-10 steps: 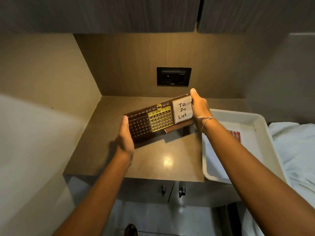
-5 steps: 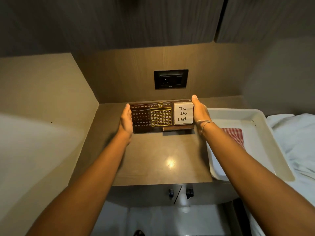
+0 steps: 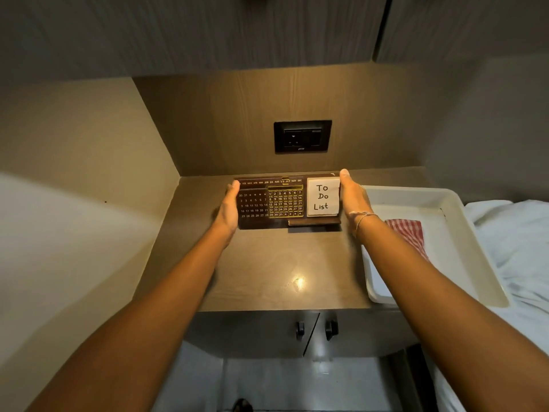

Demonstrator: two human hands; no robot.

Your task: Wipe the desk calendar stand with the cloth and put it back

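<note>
The dark brown desk calendar stand (image 3: 267, 205), with a yellow date grid and a white "To Do List" pad on its right, stands upright at the back of the brown desk top (image 3: 276, 263), near the wall. My left hand (image 3: 229, 210) presses flat against its left end. My right hand (image 3: 353, 197) holds its right end beside the pad. The red and white checked cloth (image 3: 408, 233) lies in the white tray (image 3: 463, 233) to the right, partly hidden behind my right forearm.
A black wall socket (image 3: 302, 136) sits above the stand. Dark cabinets (image 3: 237, 31) hang overhead. Two cupboard knobs (image 3: 316, 330) show under the desk edge. White bedding (image 3: 520, 233) lies at the far right. A side wall closes the left.
The stand was tilted in the air between both hands; it came down level and back toward the wall, and now rests upright on the desk with both hands still at its ends.
</note>
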